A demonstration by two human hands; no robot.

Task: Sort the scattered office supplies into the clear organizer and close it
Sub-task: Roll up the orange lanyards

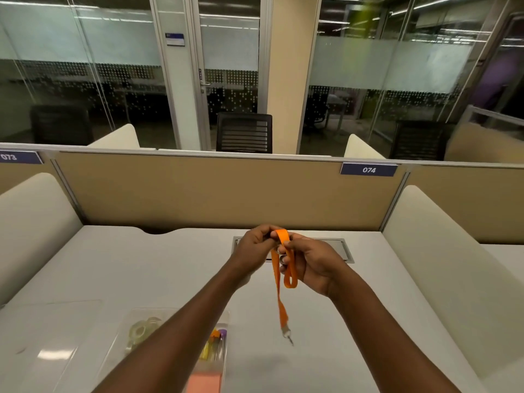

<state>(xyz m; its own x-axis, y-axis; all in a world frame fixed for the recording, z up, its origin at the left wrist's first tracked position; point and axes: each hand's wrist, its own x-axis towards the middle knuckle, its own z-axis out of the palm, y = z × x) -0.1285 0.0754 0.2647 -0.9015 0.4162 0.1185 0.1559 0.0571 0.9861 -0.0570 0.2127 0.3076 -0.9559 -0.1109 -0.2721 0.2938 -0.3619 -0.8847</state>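
Note:
Both hands are raised above the white desk, holding an orange lanyard (279,282). My left hand (255,248) pinches the top fold of the strap. My right hand (309,263) grips the strap just below, with a small loop hanging under its fingers. The strap's long end dangles down to a metal clip (287,334), blurred. The clear organizer (136,321) lies open at the lower left, partly hidden by my left forearm. Inside it I see clear tape rolls (141,329), coloured pens or markers (214,340) and a pink sticky-note pad (204,382).
The organizer's clear lid (56,336) lies flat on the desk to the left of the tray. A metal cable hatch (344,251) is set in the desk behind my hands. Beige partition panels (198,191) and padded side dividers enclose the desk.

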